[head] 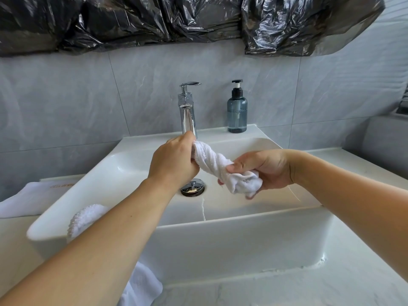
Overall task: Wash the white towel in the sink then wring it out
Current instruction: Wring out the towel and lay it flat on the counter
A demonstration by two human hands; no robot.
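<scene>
We hold the white towel (213,161) twisted over the sink (220,219), its rope running from left hand (174,161) down to right hand (265,168), both grips clenched around its ends.

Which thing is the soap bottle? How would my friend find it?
Find the white sink, then the shiny tap at its back. Just right of the tap, on the sink's back ledge, stands the soap bottle. It is see-through blue-grey with a black pump, unlike the silver tap.
</scene>
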